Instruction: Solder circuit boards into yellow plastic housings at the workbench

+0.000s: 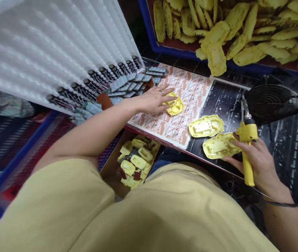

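Bench: dark top (228, 99) with a printed mat (158, 122) before you; a white ribbed panel (59, 42) leans over its left side, above a heap of grey-blue flat pieces (124, 84).
Nearest yellow shell (176, 105): on the mat, partly under your left hand (154, 98), fingers spread wide; contact is hard to tell.
Yellow tool (247, 133): your right hand (261, 162) is wrapped round it, metal tip pointing away from you.
Paired shells: upper shell (206, 126) and lower shell (218, 147) lie hollow side up on the dark top, the lower one beside your right fingers.
Handling: they look like thin moulded plastic, probably light, stiff and a little slick; take them by the outer rims, sparing the small inner posts.
Blue crate (149, 31): beyond the bench, heaped with yellow shells, some over its edge.
Cardboard box (112, 176): below the bench, holding yellow parts and darker bits.
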{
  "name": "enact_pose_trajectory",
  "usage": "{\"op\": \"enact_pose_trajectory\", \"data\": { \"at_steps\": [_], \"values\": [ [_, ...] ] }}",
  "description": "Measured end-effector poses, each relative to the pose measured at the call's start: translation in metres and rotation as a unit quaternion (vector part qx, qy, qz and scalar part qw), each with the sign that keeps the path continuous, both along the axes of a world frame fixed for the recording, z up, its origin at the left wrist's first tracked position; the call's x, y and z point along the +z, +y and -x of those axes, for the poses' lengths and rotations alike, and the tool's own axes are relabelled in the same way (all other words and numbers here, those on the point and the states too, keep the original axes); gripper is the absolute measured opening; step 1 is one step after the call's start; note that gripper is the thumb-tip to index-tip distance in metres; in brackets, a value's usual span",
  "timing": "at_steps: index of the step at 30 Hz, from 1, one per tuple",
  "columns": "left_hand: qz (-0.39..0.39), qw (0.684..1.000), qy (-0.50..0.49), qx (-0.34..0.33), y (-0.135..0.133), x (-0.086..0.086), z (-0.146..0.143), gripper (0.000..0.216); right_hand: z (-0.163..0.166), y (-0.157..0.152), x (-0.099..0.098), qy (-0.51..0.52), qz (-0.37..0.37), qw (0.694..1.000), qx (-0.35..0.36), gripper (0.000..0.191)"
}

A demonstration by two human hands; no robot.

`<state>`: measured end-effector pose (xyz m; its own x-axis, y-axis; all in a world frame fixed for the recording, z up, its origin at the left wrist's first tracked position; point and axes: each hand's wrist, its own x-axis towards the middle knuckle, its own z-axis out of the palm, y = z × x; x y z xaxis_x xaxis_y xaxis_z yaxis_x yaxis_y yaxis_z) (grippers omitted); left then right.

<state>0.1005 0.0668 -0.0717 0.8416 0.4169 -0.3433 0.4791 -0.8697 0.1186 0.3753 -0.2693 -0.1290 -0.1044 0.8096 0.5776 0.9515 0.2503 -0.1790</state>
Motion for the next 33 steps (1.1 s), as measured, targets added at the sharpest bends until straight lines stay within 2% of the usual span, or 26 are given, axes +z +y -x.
{"op": "enact_pose_trajectory", "data": {
  "at_steps": [3,6,9,11,14,17,19,21,24,26,29,31,33],
  "values": [
    [-0.020,0.998,0.021,0.058,0.015,-0.005,-0.012,0.066,-0.005,-0.001,-0.005,0.045,0.021,0.998,0.034,0.047],
    [-0.065,0.992,-0.022,0.105,-0.008,-0.005,-0.050,0.062,-0.001,0.001,-0.005,0.057,0.033,0.997,0.039,0.046],
    [-0.076,0.994,-0.061,0.054,-0.041,-0.004,-0.087,0.057,0.004,0.000,-0.007,0.035,0.012,0.999,0.021,0.044],
    [-0.093,0.993,-0.078,0.008,-0.058,-0.007,-0.098,0.057,0.008,-0.001,-0.011,0.020,-0.006,1.000,0.014,0.046],
    [-0.119,0.988,-0.093,-0.019,-0.075,-0.013,-0.098,0.059,0.011,-0.004,-0.019,0.012,0.000,1.000,0.000,0.050],
    [-0.113,0.989,-0.099,-0.006,-0.077,-0.012,-0.087,0.060,0.014,-0.005,-0.021,-0.001,0.000,1.000,-0.009,0.054],
    [-0.107,0.989,-0.103,0.017,-0.063,-0.003,-0.077,0.059,0.014,-0.004,-0.018,-0.010,-0.018,1.000,-0.008,0.062],
    [-0.118,0.984,-0.113,0.073,-0.033,0.010,-0.064,0.051,0.011,-0.004,-0.013,-0.030,-0.041,0.999,-0.014,0.074],
    [-0.155,0.959,-0.125,0.200,0.035,0.031,-0.043,0.047,0.008,-0.001,-0.005,-0.073,-0.075,0.994,-0.039,0.080],
    [-0.161,0.947,-0.117,0.252,0.081,0.040,-0.035,0.046,0.008,0.001,-0.001,-0.084,-0.087,0.992,-0.046,0.077],
    [-0.136,0.947,-0.079,0.281,0.128,0.039,-0.037,0.043,0.011,0.002,0.001,-0.081,-0.085,0.993,-0.027,0.076],
    [-0.119,0.946,-0.059,0.295,0.141,0.030,-0.043,0.043,0.013,-0.001,0.001,-0.070,-0.070,0.995,-0.010,0.077],
    [-0.111,0.943,-0.057,0.309,0.147,0.021,-0.048,0.042,0.012,-0.005,0.000,-0.025,-0.034,0.999,-0.027,0.076]
  ]
}}
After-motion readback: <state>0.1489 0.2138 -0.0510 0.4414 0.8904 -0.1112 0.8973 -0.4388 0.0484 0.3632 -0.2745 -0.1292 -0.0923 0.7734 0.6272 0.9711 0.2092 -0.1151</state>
